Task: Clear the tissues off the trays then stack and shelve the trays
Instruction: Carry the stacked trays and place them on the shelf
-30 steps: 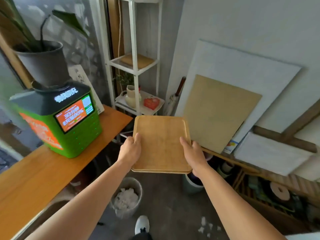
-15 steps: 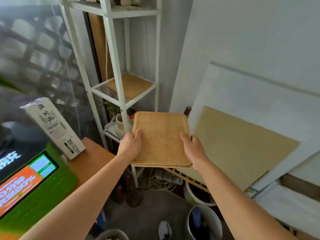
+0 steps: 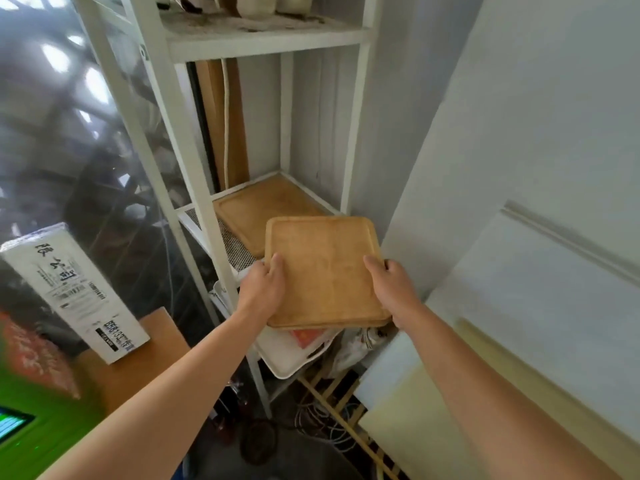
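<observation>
Head view: the left hand [image 3: 264, 292] and right hand [image 3: 391, 289] each clasp a side edge of the wooden tray [image 3: 325, 271], thumbs on top, keeping it level just before the white shelf [image 3: 221, 233], where another tray [image 3: 263, 216] already lies. It may be a stack; the fingers beneath are hidden

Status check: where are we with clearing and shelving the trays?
Clearing looks done: the held wooden tray carries no tissues; its double near edge suggests a stack. In hand: the left hand and right hand grip its sides in front of the white shelf unit. Left: set it on the mesh shelf, probably on the wooden tray already there.
</observation>
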The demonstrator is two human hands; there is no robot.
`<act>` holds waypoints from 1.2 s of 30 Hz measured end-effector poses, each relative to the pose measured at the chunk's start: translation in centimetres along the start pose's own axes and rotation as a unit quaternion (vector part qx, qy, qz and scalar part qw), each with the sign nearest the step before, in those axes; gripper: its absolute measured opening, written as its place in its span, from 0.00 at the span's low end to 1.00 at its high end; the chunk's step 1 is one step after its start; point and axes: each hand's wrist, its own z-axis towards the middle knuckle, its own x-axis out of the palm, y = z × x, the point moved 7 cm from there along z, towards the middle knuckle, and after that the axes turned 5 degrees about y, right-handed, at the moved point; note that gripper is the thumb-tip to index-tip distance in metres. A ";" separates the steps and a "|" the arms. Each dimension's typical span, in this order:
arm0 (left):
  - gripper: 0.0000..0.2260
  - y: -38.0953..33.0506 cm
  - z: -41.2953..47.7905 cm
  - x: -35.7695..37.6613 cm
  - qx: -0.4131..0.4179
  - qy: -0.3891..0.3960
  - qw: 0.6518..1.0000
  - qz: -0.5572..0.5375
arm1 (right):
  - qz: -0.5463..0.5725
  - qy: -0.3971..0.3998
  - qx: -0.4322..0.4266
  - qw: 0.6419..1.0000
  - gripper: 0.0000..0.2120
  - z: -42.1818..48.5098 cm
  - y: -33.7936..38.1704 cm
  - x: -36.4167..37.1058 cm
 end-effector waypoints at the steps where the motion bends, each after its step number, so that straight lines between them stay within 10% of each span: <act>1: 0.20 -0.6 0.8 -0.1 -0.005 -0.006 1.000 -0.013 | -0.007 0.008 -0.009 1.000 0.24 1.6 1.0 0.0; 21: 0.15 -4.1 11.1 -3.9 -0.074 -0.237 0.969 0.009 | -0.235 0.163 -0.124 0.950 0.25 22.4 12.3 10.7; 36: 0.14 -3.9 12.1 -3.6 -0.124 -0.301 0.942 0.078 | -0.204 0.184 -0.158 0.948 0.22 25.7 11.9 12.4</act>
